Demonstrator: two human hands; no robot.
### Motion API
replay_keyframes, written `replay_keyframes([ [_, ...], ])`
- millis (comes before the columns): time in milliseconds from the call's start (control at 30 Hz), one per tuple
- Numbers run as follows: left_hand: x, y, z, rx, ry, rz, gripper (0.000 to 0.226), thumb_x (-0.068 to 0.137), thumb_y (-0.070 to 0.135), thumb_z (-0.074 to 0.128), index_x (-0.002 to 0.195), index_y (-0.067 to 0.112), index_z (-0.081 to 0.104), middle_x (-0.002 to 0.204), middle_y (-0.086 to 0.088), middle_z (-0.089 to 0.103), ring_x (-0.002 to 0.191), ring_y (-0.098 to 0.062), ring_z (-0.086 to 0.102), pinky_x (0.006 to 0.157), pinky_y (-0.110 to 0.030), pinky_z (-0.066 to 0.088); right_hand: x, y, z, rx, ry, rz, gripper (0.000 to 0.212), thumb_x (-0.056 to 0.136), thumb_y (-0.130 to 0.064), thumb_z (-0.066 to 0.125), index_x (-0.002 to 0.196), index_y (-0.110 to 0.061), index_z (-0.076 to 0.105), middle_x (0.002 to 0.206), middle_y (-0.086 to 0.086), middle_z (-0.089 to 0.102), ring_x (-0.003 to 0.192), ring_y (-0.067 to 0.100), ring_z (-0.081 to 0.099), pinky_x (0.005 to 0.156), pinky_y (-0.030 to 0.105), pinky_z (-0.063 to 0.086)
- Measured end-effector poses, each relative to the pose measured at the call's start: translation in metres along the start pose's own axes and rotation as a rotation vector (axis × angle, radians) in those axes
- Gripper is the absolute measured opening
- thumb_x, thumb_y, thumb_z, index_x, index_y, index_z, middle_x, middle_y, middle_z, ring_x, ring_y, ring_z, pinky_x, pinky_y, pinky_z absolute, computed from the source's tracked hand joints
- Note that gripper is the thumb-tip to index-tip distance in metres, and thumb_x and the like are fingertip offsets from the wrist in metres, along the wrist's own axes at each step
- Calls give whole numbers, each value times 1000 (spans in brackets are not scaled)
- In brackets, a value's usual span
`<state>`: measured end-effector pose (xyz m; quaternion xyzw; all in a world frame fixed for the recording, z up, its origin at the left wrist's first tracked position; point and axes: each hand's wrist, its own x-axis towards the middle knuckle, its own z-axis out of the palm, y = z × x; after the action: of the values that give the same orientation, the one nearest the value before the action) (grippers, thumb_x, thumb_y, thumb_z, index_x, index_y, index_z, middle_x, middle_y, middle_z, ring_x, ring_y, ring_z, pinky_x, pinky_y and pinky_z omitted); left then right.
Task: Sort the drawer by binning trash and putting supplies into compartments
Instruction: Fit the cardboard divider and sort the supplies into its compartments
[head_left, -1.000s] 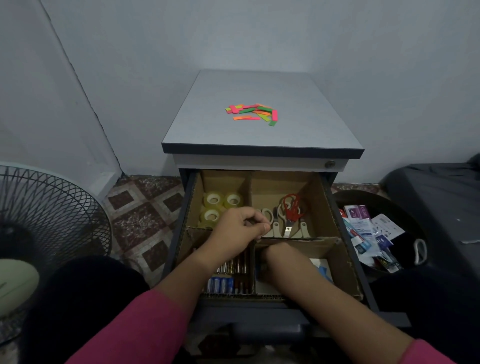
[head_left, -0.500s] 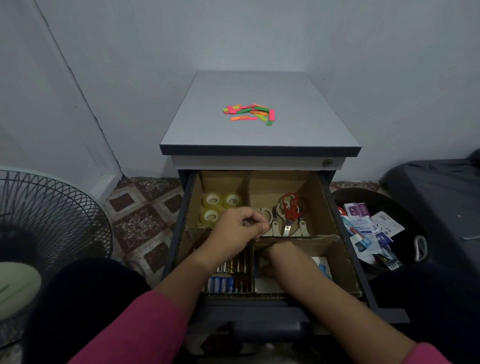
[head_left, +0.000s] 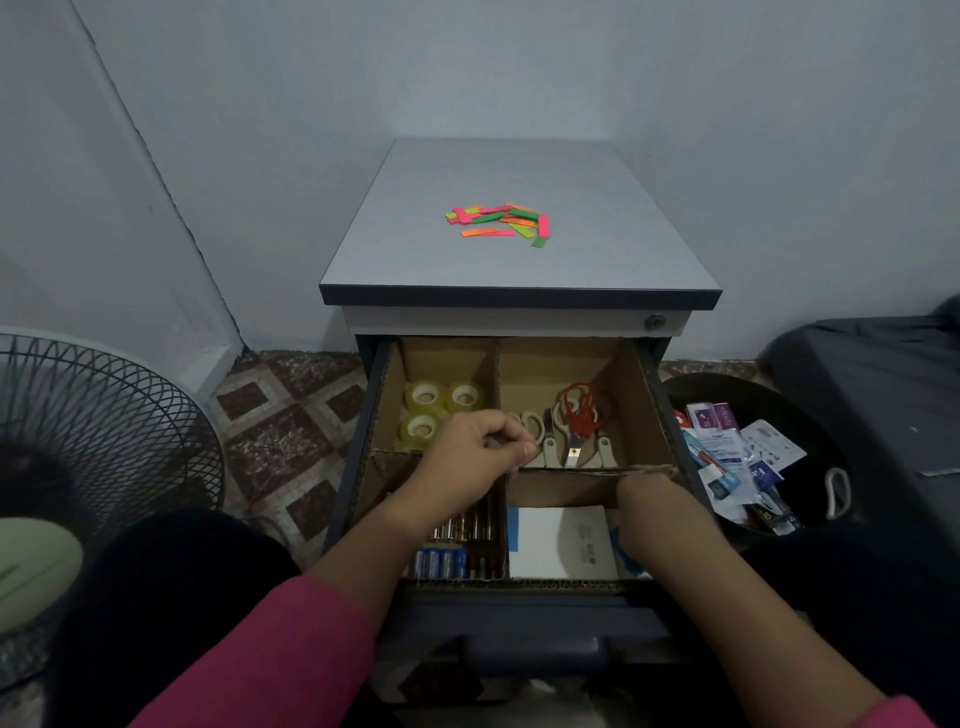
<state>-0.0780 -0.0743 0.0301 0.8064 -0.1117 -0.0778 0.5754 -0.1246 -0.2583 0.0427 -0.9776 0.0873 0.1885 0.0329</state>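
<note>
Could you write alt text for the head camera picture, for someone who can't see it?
A person in pink sleeves reaches both hands into an open drawer split by cardboard dividers: the left hand curls at the centre divider, the right hand dips into the near right compartment. Compartments hold tape rolls, scissors and batteries; a bin of wrappers stands to the right.

You are facing a corner where pale grey walls (head_left: 519, 67) are meeting, dim even light falling across them. A patterned brown-and-cream tile floor (head_left: 291, 431) is showing at lower left, and a grey-topped cabinet (head_left: 519, 270) is standing against the wall. A wire-grilled fan (head_left: 88, 447) is sitting at your left, and dark furniture (head_left: 872, 395) is lying at your right.
</note>
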Motion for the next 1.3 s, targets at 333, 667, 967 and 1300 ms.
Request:
replay_keyframes([
  [333, 1, -2, 0, 3, 2, 3, 3, 85, 9, 68, 85, 12, 70, 87, -4, 69, 67, -8, 61, 68, -20, 53, 10, -17, 1, 91, -106, -39, 16, 85, -28, 64, 83, -12, 64, 84, 5, 58, 92, 23, 64, 78, 31, 53],
  [667, 1, 1, 1, -8, 3, -11, 4, 85, 8, 68, 84, 12, 69, 87, -6, 70, 69, -10, 60, 70, -23, 54, 7, -14, 5, 77, -81, -207, 33, 79, -23, 72, 110, -28, 64, 116, -1, 60, 102, 19, 60, 85, 31, 52],
  [967, 2, -1, 2, -28, 11, -22, 7, 84, 5, 69, 81, 12, 69, 79, 0, 68, 66, -9, 59, 70, -25, 53, 1, -34, 12, 30, 40, -368, 25, 89, -26, 61, 112, -17, 63, 115, 5, 61, 104, 22, 60, 82, 30, 48],
  [1300, 2, 0, 2, -25, 17, -27, 11, 84, 5, 69, 79, 15, 69, 85, -4, 70, 68, -8, 60, 70, -23, 54, 1, -35, 13, 27, 48, -412, 28, 89, -28, 61, 115, -16, 62, 113, 6, 63, 102, 23, 61, 79, 29, 47],
])
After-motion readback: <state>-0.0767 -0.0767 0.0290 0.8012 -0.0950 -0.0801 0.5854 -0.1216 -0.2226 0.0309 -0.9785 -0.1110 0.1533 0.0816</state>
